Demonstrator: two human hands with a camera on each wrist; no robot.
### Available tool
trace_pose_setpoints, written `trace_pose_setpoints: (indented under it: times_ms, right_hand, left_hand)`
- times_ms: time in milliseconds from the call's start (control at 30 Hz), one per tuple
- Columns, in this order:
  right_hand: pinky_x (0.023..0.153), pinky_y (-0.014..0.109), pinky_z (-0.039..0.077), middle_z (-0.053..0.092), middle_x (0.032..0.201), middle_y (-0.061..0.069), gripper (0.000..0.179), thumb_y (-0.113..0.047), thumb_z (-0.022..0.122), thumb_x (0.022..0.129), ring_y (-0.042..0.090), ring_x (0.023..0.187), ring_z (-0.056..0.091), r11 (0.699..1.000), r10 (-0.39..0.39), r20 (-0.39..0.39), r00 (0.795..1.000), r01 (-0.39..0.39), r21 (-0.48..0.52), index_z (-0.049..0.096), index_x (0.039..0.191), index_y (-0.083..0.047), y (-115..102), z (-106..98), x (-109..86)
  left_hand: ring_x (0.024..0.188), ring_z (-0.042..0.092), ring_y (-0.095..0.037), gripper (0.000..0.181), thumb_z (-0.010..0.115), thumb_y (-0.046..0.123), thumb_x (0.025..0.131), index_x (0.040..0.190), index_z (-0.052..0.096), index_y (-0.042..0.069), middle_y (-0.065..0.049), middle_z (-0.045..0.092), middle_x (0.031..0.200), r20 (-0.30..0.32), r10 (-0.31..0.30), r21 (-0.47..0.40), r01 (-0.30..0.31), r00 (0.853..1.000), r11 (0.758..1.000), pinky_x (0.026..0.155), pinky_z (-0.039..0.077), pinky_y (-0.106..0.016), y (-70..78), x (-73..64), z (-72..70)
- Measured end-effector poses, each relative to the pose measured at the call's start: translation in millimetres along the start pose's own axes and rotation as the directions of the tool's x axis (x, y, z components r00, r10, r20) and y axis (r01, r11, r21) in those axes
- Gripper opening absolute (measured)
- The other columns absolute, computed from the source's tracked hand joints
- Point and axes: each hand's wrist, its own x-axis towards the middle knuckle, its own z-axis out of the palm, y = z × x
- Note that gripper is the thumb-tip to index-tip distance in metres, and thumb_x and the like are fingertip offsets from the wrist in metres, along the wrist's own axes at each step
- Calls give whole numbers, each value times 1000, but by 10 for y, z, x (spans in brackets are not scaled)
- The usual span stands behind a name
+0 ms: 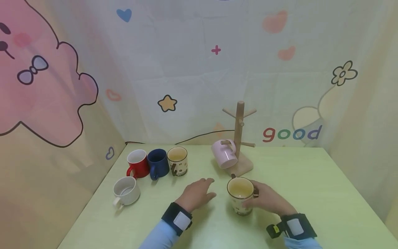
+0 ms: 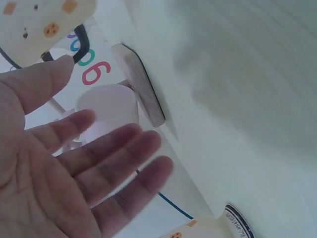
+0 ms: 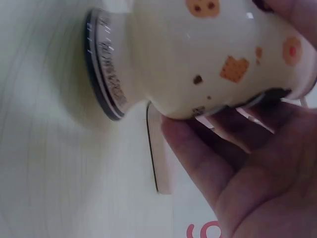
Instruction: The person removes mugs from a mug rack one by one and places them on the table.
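Note:
My right hand (image 1: 269,198) grips a cream mug (image 1: 237,203) with a cookie pattern, a brown rim and a dark handle. Fingers lie on one side of its body and the thumb on the other. The right wrist view shows the mug (image 3: 198,54) up close, its dark-banded foot near the tabletop; whether it touches cannot be told. Left of that mug, my left hand (image 1: 195,196) hovers over the table, fingers extended and holding nothing. Behind both hands stands a wooden mug tree (image 1: 238,129), a pink mug (image 1: 224,155) hanging tilted from a lower peg.
At the table's left side stand a red mug (image 1: 140,167), a blue mug (image 1: 159,166) and another cookie-patterned mug (image 1: 181,166) in a row. A white mug (image 1: 127,195) sits in front of them. A printed curtain (image 1: 192,69) hangs behind the table (image 1: 311,193).

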Motion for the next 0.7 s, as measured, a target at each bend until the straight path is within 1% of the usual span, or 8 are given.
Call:
trace_pose_setpoints:
  times_ms: [100, 167, 267, 367, 500, 600, 700]
  right_hand:
    - [96, 57, 45, 63, 128, 10, 72, -25, 84, 77, 34, 119, 57, 999, -26, 105, 994, 23, 33, 53, 139, -6, 5, 8, 4]
    - [97, 56, 44, 64, 127, 7, 71, -25, 85, 77, 33, 120, 57, 999, -46, 153, 987, 41, 32, 54, 139, -7, -2, 14, 2]
    - [98, 55, 43, 64, 127, 5, 71, -26, 85, 77, 32, 120, 56, 998, -68, 208, 976, 64, 24, 54, 138, -8, -37, 22, -11]
    - [99, 57, 42, 63, 128, 4, 70, -24, 84, 77, 32, 121, 55, 997, -71, 267, 961, 64, 35, 55, 138, -9, -97, 27, -24]
    - [98, 58, 41, 62, 130, 4, 69, -22, 82, 78, 33, 122, 54, 995, -90, 352, 932, 70, 71, 54, 140, -11, -156, 28, -29]
    - [97, 58, 41, 61, 130, 4, 69, -20, 82, 78, 33, 122, 53, 990, -126, 399, 908, 93, 102, 53, 140, -12, -182, 30, -28]
    - [97, 57, 40, 61, 130, 5, 68, -19, 82, 78, 32, 121, 53, 984, -170, 426, 888, 127, 129, 53, 140, -13, -194, 28, -23]
  left_hand:
    - [112, 62, -25, 53, 68, 32, 95, 141, 52, 11, -11, 62, 127, -17, 36, 5, -36, 999, 999, 87, 53, -41, 24, 11, -15]
    - [110, 63, -24, 55, 70, 30, 94, 142, 50, 12, -10, 62, 126, -16, 61, 17, -61, 998, 998, 86, 53, -39, 38, 20, -26]
    - [107, 64, -23, 60, 74, 28, 91, 143, 49, 15, -9, 62, 126, 2, 103, 35, -103, 995, 994, 83, 54, -38, 67, 25, -49]
    - [105, 64, -20, 62, 76, 27, 88, 143, 50, 16, -6, 62, 125, 38, 143, 59, -146, 989, 988, 81, 54, -35, 113, 10, -92]
    - [101, 62, -12, 50, 77, 28, 88, 133, 60, 19, 1, 64, 118, 102, 201, 70, -209, 974, 975, 81, 52, -31, 173, -11, -144]
    - [94, 60, -6, 35, 77, 27, 88, 121, 67, 20, 7, 65, 107, 153, 239, 42, -248, 959, 968, 79, 50, -27, 220, -28, -178]
    - [88, 59, -4, 25, 76, 25, 88, 111, 69, 21, 10, 65, 98, 185, 269, 20, -277, 945, 961, 77, 49, -25, 264, -48, -202]
